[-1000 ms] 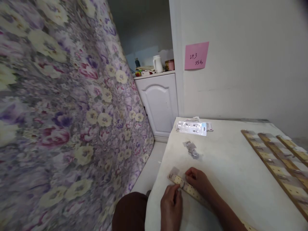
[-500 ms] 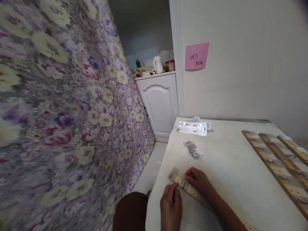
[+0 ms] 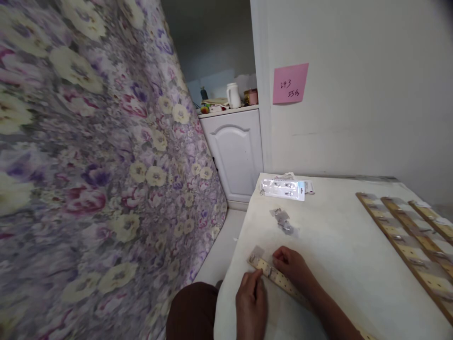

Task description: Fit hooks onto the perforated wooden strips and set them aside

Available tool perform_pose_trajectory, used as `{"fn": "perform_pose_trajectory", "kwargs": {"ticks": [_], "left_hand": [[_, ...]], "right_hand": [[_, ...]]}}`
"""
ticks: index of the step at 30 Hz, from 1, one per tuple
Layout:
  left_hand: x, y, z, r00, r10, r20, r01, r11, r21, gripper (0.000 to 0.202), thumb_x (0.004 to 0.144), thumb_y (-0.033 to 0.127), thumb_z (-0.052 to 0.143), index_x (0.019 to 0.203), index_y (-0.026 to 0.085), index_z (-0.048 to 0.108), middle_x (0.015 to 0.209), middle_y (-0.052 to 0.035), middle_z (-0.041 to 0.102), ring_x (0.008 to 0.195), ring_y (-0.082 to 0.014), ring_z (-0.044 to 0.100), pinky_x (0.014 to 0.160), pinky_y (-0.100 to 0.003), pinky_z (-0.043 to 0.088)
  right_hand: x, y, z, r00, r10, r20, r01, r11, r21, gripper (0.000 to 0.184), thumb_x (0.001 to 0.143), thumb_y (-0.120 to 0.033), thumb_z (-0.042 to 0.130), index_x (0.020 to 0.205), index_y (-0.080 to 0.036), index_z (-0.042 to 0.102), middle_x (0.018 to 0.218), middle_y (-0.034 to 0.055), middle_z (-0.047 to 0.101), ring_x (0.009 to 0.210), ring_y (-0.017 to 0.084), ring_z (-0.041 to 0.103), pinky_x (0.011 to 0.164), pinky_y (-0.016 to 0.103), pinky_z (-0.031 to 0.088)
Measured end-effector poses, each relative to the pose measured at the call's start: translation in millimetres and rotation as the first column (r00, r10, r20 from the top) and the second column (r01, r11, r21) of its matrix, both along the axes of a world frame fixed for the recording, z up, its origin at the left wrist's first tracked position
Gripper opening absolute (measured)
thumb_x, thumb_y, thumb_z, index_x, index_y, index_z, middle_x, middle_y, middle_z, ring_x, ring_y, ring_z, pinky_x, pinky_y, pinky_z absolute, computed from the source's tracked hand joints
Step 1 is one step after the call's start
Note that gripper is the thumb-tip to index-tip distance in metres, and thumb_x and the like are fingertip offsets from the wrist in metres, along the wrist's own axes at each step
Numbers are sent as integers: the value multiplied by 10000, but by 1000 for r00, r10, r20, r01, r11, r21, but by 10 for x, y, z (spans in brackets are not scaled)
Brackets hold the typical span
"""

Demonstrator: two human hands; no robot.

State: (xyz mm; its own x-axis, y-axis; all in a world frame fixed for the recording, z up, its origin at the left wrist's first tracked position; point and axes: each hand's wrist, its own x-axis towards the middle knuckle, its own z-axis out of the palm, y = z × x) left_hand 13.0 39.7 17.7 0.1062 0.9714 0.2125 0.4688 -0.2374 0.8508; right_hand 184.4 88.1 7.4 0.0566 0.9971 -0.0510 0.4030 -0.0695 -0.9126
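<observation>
Wooden strip (image 3: 281, 279), one, pale, with rows of holes: flat on the table, running aslant between the two hands, part of it hidden by the right forearm.

Metal fitting (image 3: 268, 272), small, on the strip: just ahead of the left fingertips; detail too small to read.

Clear film piece (image 3: 258, 251): at the strip's far end, ahead of the left hand.

Left hand (image 3: 252, 298): fingertips at the strip's near edge, fingers bent; whether they grasp it cannot be told.

Right hand (image 3: 290, 265): on the strip's far side, fingers curled, thumb and forefinger drawn together; anything pinched between them cannot be made out.

Small clear packets (image 3: 284, 222), a cluster: ahead of the right hand, well apart from it.

Blister pack (image 3: 282, 189), white and clear, holding metal pieces: farther ahead of both hands, beyond the packets.

Wooden boards (image 3: 392, 236), three in view, bearing metal pieces and clear film: well to the right of the right hand.

Table (image 3: 329, 226), white-topped: beneath both hands.
</observation>
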Motion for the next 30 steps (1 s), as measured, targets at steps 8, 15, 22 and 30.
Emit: {"fn": "perform_pose_trajectory", "kwargs": {"ticks": [8, 15, 22, 30], "left_hand": [[14, -14, 22, 1000, 17, 25, -17, 999, 34, 271, 919, 257, 449, 1079, 215, 664, 967, -65, 654, 925, -211, 619, 840, -322, 501], [20, -11, 15, 1000, -12, -6, 13, 999, 41, 289, 924, 249, 432, 1091, 197, 662, 924, -64, 645, 887, -205, 623, 806, -317, 507], [20, -20, 14, 999, -33, -8, 34, 999, 38, 280, 925, 226, 431, 1087, 207, 659, 951, -64, 643, 917, -204, 618, 833, -322, 495], [21, -25, 26, 999, -39, -14, 39, 999, 30, 289, 931, 230, 419, 1092, 202, 657, 943, -70, 641, 906, -207, 619, 826, -329, 500]], "right_hand": [[-14, 9, -17, 1000, -11, -18, 11, 1000, -6, 74, 711, -222, 554, 735, -186, 614, 626, -1, 636, 607, 150, 574, 571, 236, 399], [-10, 4, -13, 1000, -5, -26, 5, 1000, -4, 58, 706, -219, 561, 729, -193, 607, 631, -5, 642, 614, 147, 578, 579, 229, 402], [-7, -5, -3, 1000, -8, -4, 8, 1000, 6, 79, 709, -230, 552, 738, -186, 611, 633, -5, 635, 613, 146, 571, 580, 232, 393], [1, 10, -37, 1000, -18, 1, 18, 1000, -12, 89, 699, -236, 556, 745, -191, 617, 640, -4, 646, 622, 154, 585, 582, 239, 401]]}}
